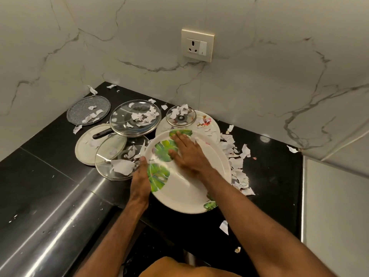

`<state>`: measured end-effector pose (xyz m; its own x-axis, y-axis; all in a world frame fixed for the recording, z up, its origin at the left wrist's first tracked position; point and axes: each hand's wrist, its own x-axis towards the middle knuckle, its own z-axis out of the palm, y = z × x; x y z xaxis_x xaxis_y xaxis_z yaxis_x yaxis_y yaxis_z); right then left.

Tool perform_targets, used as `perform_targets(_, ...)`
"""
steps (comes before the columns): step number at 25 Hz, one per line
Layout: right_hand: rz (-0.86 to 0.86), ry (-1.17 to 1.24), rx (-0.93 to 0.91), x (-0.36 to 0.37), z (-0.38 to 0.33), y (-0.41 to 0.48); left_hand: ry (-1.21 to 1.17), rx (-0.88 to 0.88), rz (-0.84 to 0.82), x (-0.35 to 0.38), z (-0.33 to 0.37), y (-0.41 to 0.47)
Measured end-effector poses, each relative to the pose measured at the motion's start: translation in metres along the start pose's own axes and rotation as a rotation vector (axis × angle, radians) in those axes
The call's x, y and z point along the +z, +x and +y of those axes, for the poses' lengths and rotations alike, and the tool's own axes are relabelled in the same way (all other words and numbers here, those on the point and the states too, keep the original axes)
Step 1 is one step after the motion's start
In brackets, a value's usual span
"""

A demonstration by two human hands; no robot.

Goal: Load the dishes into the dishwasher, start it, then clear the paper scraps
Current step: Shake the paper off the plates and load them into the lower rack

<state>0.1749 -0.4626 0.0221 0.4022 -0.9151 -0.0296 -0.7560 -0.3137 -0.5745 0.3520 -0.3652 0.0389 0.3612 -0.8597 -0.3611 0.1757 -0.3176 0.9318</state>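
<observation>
A large white plate with green leaf prints (pixel 191 188) is tilted up over the black counter (pixel 50 136). My left hand (pixel 140 176) grips its left rim, thumb on the edge. My right hand (pixel 186 152) lies flat on the plate's face with straight fingers. Behind it lies another white plate with a red print (pixel 211 126), and a small glass lid (pixel 181 115) rests on that. Two larger glass lids (pixel 135 117) (pixel 111 160), a cream plate (pixel 87 144) and a grey speckled disc (pixel 88 109) lie to the left. Torn paper scraps (pixel 237 162) cover the dishes and counter.
Marble walls close in the corner, with a socket plate (pixel 197 45) above the dishes. A steel rounded edge (pixel 60 226) runs along the counter's front left. A white surface (pixel 335 206) stands at the right. More scraps (pixel 224 226) lie near the counter's front edge.
</observation>
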Motion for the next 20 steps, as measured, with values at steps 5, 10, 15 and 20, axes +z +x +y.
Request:
perform_targets(5, 0.036, -0.138, 0.234, -0.003, 0.051, -0.019, -0.043, 0.037, 0.122, -0.020, 0.005, 0.002)
perform_targets(10, 0.312, 0.051, 0.410, -0.014, 0.056, -0.037, 0.020, 0.059, 0.187, -0.024, 0.009, 0.018)
perform_targets(15, -0.048, -0.056, 0.091, -0.018, 0.045, -0.048, 0.029, 0.071, 0.132, 0.005, 0.023, 0.013)
perform_targets(20, 0.106, -0.218, 0.378, -0.026, 0.066, -0.057, 0.049, 0.050, 0.086, 0.023, 0.015, 0.003)
